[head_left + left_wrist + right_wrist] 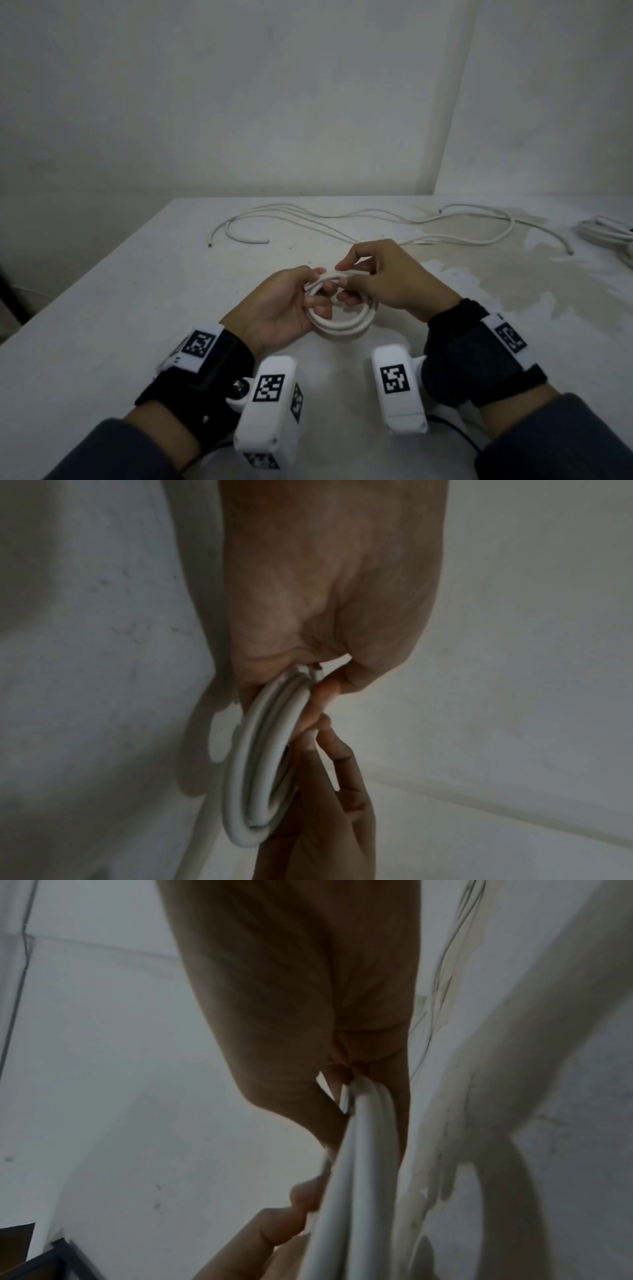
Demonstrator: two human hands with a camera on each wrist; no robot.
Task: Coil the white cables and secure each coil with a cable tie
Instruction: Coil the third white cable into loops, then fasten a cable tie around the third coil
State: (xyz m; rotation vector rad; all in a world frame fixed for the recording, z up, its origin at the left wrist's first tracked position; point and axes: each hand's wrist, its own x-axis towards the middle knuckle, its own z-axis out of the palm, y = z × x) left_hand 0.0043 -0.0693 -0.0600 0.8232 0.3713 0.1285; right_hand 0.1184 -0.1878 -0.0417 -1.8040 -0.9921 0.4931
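Observation:
A small white cable coil (346, 320) of a few loops is held just above the white table (113, 318), in front of me. My left hand (291, 308) grips its left side, fingers curled through the loops. My right hand (376, 277) pinches the top of the coil between thumb and fingers. In the left wrist view the coil (260, 764) hangs from my left hand (308, 674), with the right hand's fingers (329, 777) behind it. In the right wrist view the strands (356, 1177) run out of my right hand (346, 1074). No cable tie is visible.
Several loose white cables (342, 221) snake across the far side of the table. Another white bundle (606, 229) lies at the right edge. A stained patch (496, 270) marks the table on the right. White walls stand behind.

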